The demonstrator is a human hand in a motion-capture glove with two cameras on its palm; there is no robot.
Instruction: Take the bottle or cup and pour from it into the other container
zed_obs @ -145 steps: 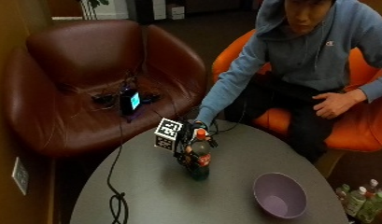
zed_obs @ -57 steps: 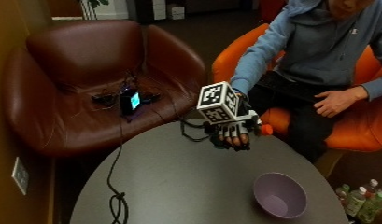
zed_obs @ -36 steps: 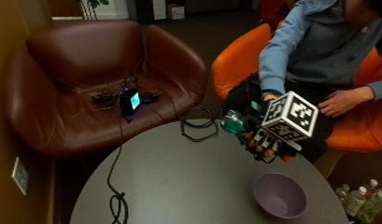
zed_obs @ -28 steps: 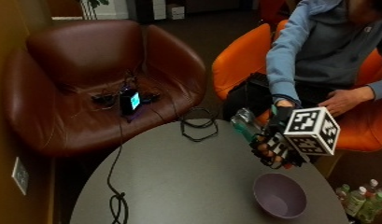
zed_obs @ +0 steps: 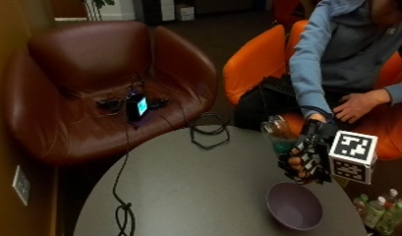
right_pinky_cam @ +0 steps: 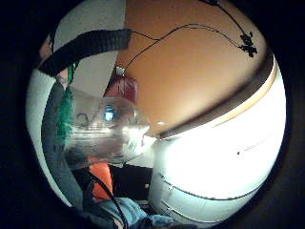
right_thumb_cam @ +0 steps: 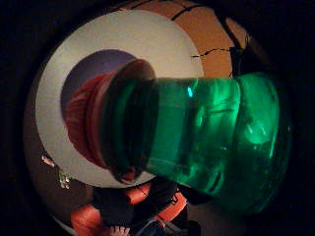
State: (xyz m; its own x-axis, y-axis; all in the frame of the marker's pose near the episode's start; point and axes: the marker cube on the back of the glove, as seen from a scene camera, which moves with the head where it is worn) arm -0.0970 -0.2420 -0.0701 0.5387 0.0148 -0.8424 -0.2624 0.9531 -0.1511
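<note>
One gloved right hand (zed_obs: pixel 306 160), fingers (zed_obs: pixel 293 162) curled round the tilted bottle (zed_obs: pixel 280 133), holds its capped end seemingly above the bowl (zed_obs: pixel 293 206) near the worktop (zed_obs: pixel 187 196) edge.

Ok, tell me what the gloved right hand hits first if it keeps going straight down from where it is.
Most likely the purple bowl: the right hand, gripping the tilted bottle, hangs above and slightly to one side of it. Depth is unclear, so it might meet the table beside the rim.

brown leather armchair (zed_obs: pixel 89 88) – orange chair (zed_obs: pixel 253 69) – round grey table (zed_obs: pixel 187 196)
</note>
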